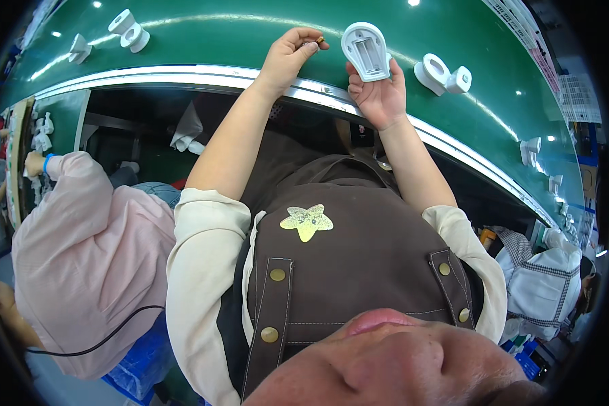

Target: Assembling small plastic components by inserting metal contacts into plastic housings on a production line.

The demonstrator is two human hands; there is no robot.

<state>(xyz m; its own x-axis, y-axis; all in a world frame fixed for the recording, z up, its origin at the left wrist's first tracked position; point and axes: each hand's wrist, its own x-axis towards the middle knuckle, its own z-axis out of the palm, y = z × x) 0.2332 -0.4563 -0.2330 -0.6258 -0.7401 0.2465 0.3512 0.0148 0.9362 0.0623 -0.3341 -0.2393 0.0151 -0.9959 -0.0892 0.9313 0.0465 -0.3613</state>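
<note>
My right hand [380,97] holds up a white plastic housing [353,59], rounded at the top and narrower at the bottom. An uncovered rectangular compartment [369,54], like a battery bay, faces up in its middle. To the left, my left hand [292,55] pinches a small copper-and-dark piece [320,41] between thumb and fingers. Most of that piece is hidden, so its kind cannot be told. The two hands are apart, both above the near edge of the green work surface [250,42].
Similar white units [434,73] stand right of my right hand, with others [134,38] at the far left and a further one [530,150] along the right. A metal rail [203,76] edges the surface. Co-workers sit on my left [95,250] and right [541,284].
</note>
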